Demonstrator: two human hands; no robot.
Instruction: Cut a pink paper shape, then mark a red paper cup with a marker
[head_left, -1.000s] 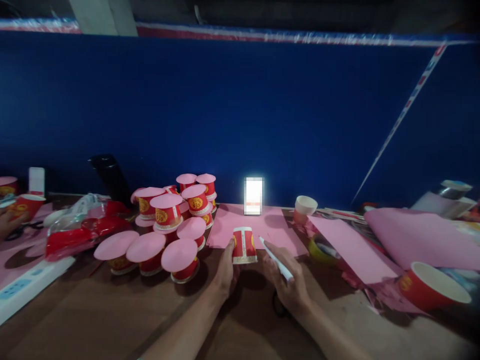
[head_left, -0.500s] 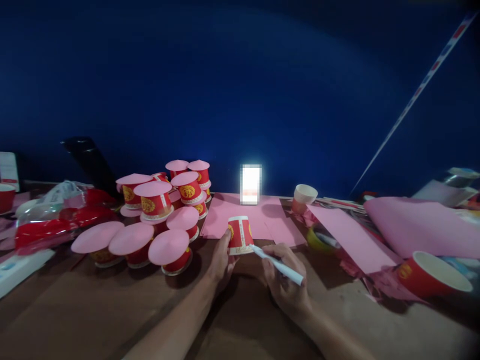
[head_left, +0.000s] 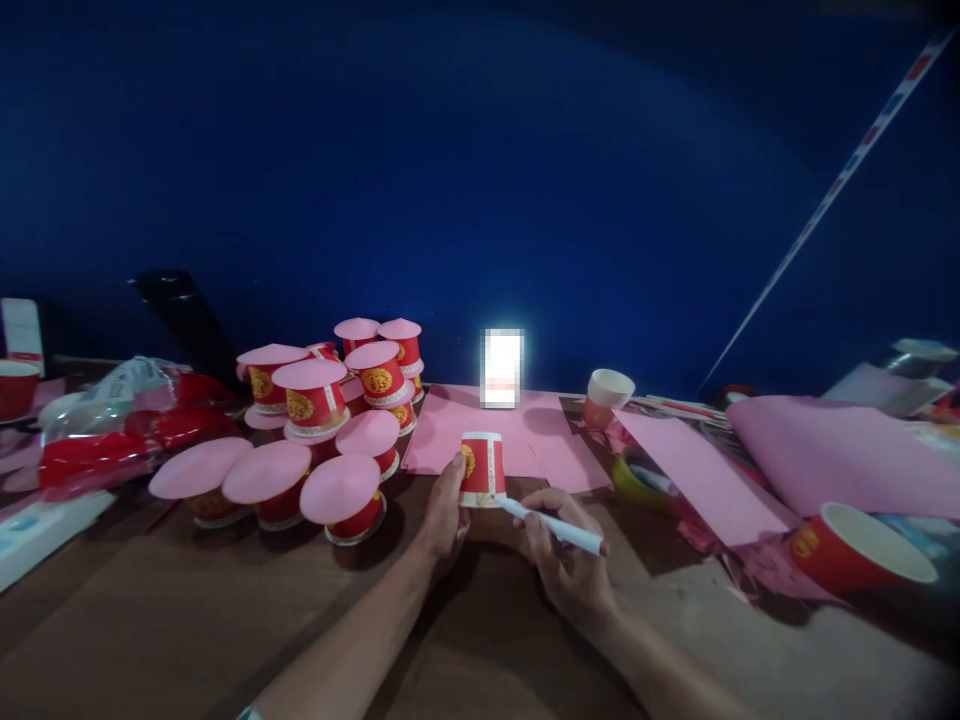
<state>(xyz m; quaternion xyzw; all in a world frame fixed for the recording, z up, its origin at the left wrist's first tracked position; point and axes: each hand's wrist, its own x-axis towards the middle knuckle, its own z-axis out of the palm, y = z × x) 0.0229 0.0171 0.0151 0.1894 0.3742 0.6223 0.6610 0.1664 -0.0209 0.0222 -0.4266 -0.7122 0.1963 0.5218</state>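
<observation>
In the middle of the head view, my left hand (head_left: 446,510) grips a red paper cup (head_left: 480,468) from its left side, thumb on the wall. The cup is upside down, its white rim at the bottom, with a yellow emblem and a white lettered strip. My right hand (head_left: 570,560) holds a white marker (head_left: 564,528) like a pen. Its tip meets or nearly meets the pale band near the cup's rim; actual contact I cannot tell. Left of my hands stand several upturned red cups topped with pink paper cones (head_left: 341,490), some stacked.
Pink paper sheets (head_left: 435,440) lie behind the cup, below a bright phone screen (head_left: 502,370). On the right are a loose red cup (head_left: 847,555), a pale cup (head_left: 611,385), a yellow tape roll (head_left: 637,478) and pink scraps. A plastic bag (head_left: 112,430) and power strip (head_left: 45,530) lie left.
The held cup has turned slightly, showing more of its left emblem, with the lettered strip farther right. The marker lies a little flatter, its tip still by the cup's lower edge.
</observation>
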